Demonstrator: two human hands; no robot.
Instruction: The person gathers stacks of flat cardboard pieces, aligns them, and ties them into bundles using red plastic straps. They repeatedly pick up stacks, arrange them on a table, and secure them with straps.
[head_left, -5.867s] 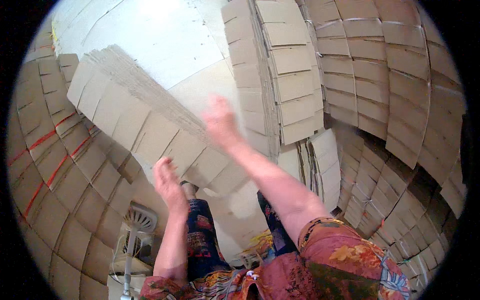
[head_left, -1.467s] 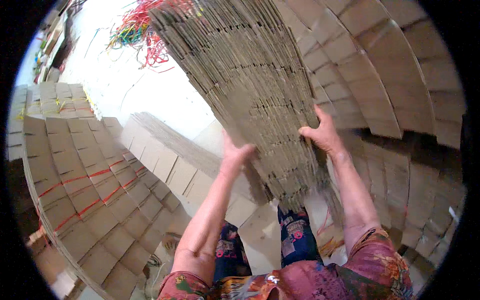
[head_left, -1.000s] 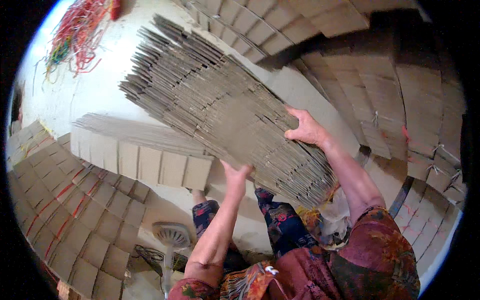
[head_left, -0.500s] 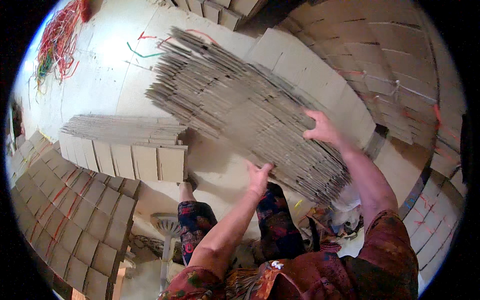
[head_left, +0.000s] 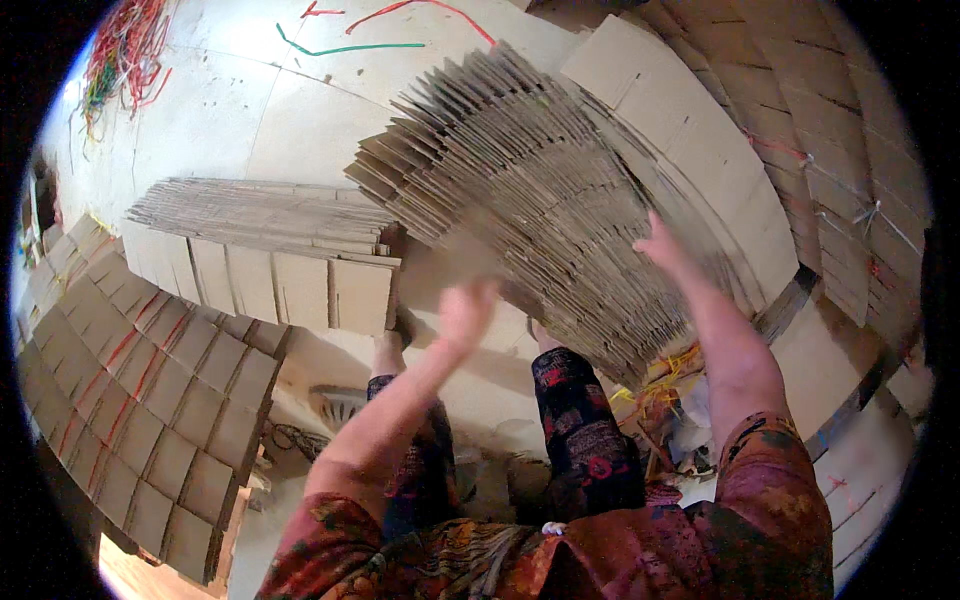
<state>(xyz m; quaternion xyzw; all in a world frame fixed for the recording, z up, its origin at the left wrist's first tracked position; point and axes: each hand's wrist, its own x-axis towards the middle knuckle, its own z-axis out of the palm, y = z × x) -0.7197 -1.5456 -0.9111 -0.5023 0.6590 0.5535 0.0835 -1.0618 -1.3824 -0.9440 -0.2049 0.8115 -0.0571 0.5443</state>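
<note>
A thick, fanned stack of folded cardboard pieces stands in front of me, edges up, slanting from the upper middle toward my right knee. My right hand holds its right side, thumb and one finger showing on the edges while the other fingers are hidden. My left hand is in the air just off the stack's left side, its fingers smeared by motion. Against the stack's right side is a large flat cardboard sheet.
A second cardboard row stands at the left. Nearer left is a pile tied with red string; more cardboard piles rise at the right. Tangled red and green straps and a green strip lie on the pale floor.
My left hand has come off the stack and moved left. The stack stands more upright, fanned wider, its far end shifted right. My right hand stays on its right side.
</note>
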